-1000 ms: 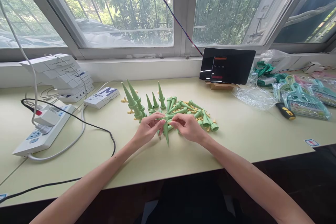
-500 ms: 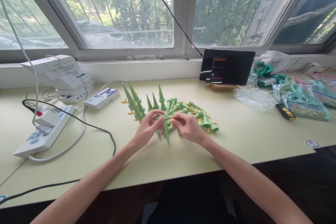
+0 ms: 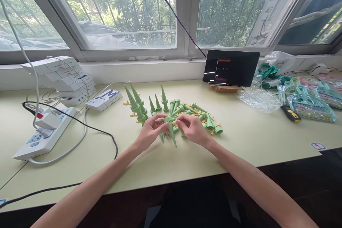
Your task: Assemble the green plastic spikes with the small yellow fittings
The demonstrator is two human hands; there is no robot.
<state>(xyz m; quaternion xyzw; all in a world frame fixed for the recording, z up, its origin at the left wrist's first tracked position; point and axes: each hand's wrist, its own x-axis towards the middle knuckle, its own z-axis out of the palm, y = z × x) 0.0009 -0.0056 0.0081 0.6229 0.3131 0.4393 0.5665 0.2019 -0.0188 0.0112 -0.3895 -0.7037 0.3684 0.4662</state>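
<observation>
The green spike (image 3: 172, 135) is between our hands over the worktop (image 3: 192, 162), the left hand's (image 3: 151, 130) grip closed on it; we cannot tell whether the right hand's (image 3: 194, 130) bent fingers hold anything. We judge the step as two-handed work near the spike's collar (image 3: 167, 119); the next move calls for a steady left grip.

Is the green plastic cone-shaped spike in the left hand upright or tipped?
Tipped: the left hand holds the spike with its tip below its collar.
</observation>
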